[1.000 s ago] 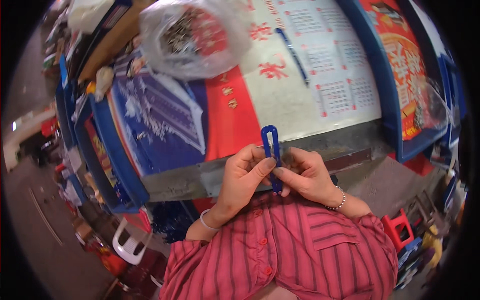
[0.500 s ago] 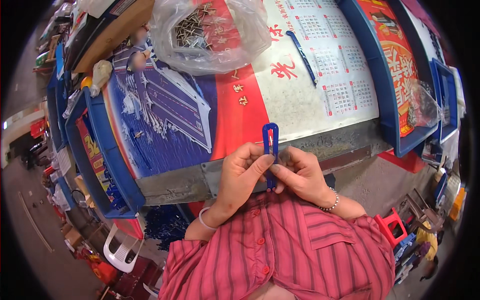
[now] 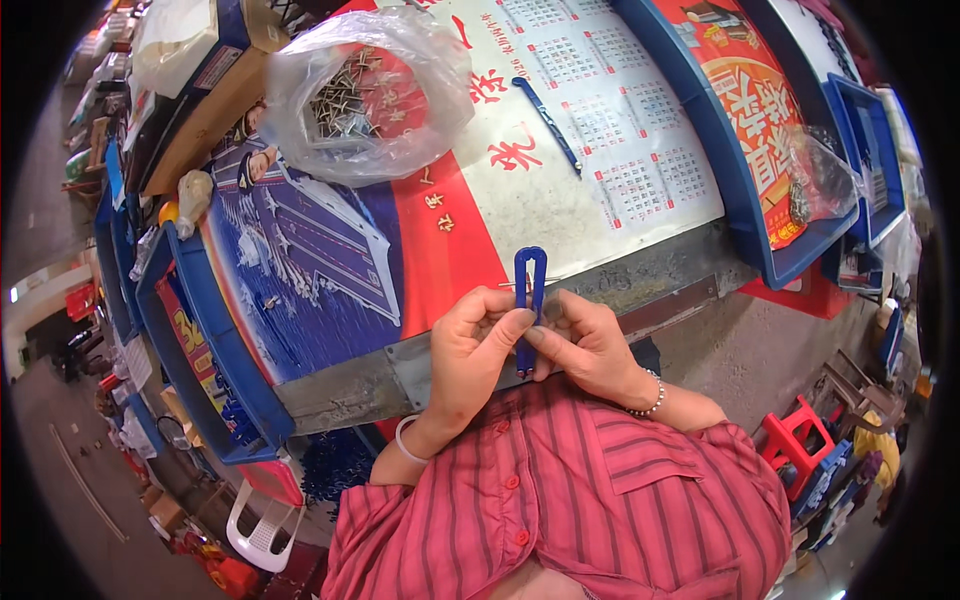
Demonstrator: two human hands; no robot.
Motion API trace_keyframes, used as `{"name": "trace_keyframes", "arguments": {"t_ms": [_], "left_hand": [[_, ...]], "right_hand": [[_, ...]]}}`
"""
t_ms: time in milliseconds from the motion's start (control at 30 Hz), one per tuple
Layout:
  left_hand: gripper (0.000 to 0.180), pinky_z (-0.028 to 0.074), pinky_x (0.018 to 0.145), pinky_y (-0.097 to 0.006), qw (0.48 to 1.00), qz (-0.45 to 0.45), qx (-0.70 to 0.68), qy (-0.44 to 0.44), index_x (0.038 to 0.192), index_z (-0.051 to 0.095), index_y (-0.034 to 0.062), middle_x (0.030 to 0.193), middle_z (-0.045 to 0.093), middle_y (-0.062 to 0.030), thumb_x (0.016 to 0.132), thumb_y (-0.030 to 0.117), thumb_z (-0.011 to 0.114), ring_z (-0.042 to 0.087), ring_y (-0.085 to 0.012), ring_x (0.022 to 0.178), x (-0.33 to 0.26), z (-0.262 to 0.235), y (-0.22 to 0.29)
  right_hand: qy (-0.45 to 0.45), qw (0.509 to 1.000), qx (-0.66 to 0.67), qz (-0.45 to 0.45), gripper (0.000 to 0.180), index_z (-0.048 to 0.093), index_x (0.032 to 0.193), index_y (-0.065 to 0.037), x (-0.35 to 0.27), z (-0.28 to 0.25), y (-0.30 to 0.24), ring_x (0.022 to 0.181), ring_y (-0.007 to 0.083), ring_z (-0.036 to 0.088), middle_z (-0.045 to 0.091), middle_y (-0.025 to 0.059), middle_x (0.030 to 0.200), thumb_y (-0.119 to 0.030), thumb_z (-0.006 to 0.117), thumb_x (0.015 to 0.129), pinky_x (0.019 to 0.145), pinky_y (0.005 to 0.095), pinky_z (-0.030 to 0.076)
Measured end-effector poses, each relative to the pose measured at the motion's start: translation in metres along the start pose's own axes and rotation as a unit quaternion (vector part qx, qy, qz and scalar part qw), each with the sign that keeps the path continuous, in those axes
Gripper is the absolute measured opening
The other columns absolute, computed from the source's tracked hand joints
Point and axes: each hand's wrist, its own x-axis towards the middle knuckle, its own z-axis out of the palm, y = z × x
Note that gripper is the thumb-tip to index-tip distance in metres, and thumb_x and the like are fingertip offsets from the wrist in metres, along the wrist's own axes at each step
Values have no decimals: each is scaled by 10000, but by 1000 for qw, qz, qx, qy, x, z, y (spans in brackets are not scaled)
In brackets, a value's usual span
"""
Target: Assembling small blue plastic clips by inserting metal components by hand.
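A blue plastic clip [image 3: 529,290], long and loop-shaped, stands upright between my two hands just in front of my chest. My left hand [image 3: 472,355] pinches its lower part from the left and my right hand [image 3: 585,345] pinches it from the right, fingertips meeting on the clip. A thin metal pin seems to cross the clip near the top. The clip's bottom end is hidden by my fingers. On the table lies another blue clip [image 3: 546,122], flat on the calendar sheet.
A clear plastic bag [image 3: 365,95] of small metal parts sits at the table's far side. Printed posters cover the table [image 3: 340,385]. Blue trays [image 3: 745,225] flank it right and left. A red stool [image 3: 795,440] and a white stool [image 3: 262,525] stand on the floor.
The clip stays upright between both hands with the same grip. The view has shifted, so the table and bag sit slightly differently in the picture.
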Motion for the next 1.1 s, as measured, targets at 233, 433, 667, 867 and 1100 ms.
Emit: {"name": "trace_keyframes", "arguments": {"t_ms": [233, 433, 667, 867, 1100], "left_hand": [[99, 450, 657, -179, 998, 32, 58, -1, 943, 582, -27, 844, 598, -11, 885, 50, 603, 556, -45, 742, 0, 6, 2], [94, 450, 660, -179, 998, 41, 52, -7, 944, 569, -26, 840, 591, -8, 895, 52, 589, 550, -42, 750, -4, 8, 5], [107, 408, 630, -165, 1000, 4, 15, -8, 965, 562, -14, 804, 565, 21, 915, 80, 565, 494, -14, 707, -8, 7, 1], [115, 396, 623, -163, 1000, -3, 7, -15, 972, 568, -12, 815, 570, 26, 910, 85, 572, 483, -10, 697, -9, 12, 2], [116, 418, 653, -166, 1000, -5, -8, 4, 994, 565, -13, 852, 592, 12, 903, 57, 575, 514, -22, 729, -10, 8, 0]], "right_hand": [[-5, 1000, 10, -8, 108, 493, 892, -8, -5, -5, -5, 544, 73, 589, 583, 25, 684, -96, 546, 923, 494, 197, 458], [-37, 999, 6, -7, 132, 502, 908, 6, -6, -7, -7, 545, 54, 589, 601, 19, 669, -112, 560, 920, 479, 197, 460], [89, 944, -291, -127, 116, 625, 886, -4, -16, -23, -54, 674, 157, 610, 620, 58, 741, -56, 643, 784, 597, 265, 470], [-42, 945, -165, -278, 70, 604, 857, -25, -63, -20, -87, 695, 166, 596, 592, 58, 834, -29, 559, 804, 585, 321, 466], [-274, 882, 84, -375, 136, 569, 798, -32, -68, -20, -83, 716, 216, 588, 561, 52, 869, -139, 502, 848, 547, 343, 471]]}}
